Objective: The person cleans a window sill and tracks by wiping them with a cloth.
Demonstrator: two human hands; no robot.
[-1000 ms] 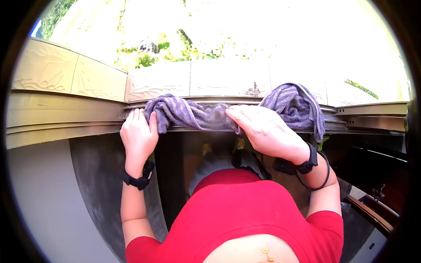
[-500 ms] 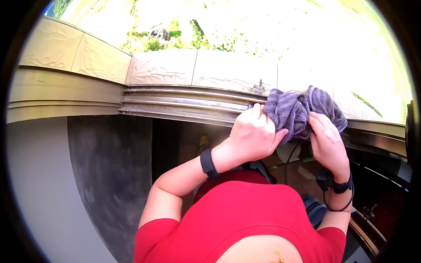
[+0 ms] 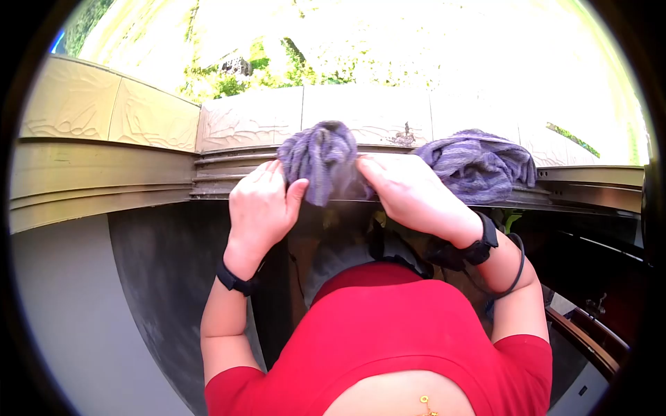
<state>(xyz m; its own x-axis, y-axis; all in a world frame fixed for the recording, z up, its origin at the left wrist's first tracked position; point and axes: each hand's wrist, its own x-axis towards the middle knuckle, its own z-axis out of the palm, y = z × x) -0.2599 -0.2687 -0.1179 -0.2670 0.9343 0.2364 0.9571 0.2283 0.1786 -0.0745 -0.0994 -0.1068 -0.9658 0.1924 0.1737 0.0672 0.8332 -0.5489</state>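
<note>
A bunched purple-grey striped cloth [image 3: 479, 166] lies across the metal window track [image 3: 225, 168]. My left hand [image 3: 262, 208] is closed on the cloth's left end, with the thumb against it and a crumpled lump standing up beside the fingers. My right hand [image 3: 420, 197] grips the middle part, its fingertips pointing left toward the other hand. Right of that hand, a larger heap of the cloth rests over the track and sill. The stretch of cloth between the hands is blurred.
Pale tiles [image 3: 250, 121] line the outer ledge beyond the track. A metal frame [image 3: 104, 173] runs along the left, and another frame piece [image 3: 590, 184] lies at the right. Below the sill at the right stands a dark cabinet with a brown edge [image 3: 583, 340].
My left hand has moved left along the track with its end of the cloth. My right hand has also shifted left. The cloth is spread wider than half a second ago.
</note>
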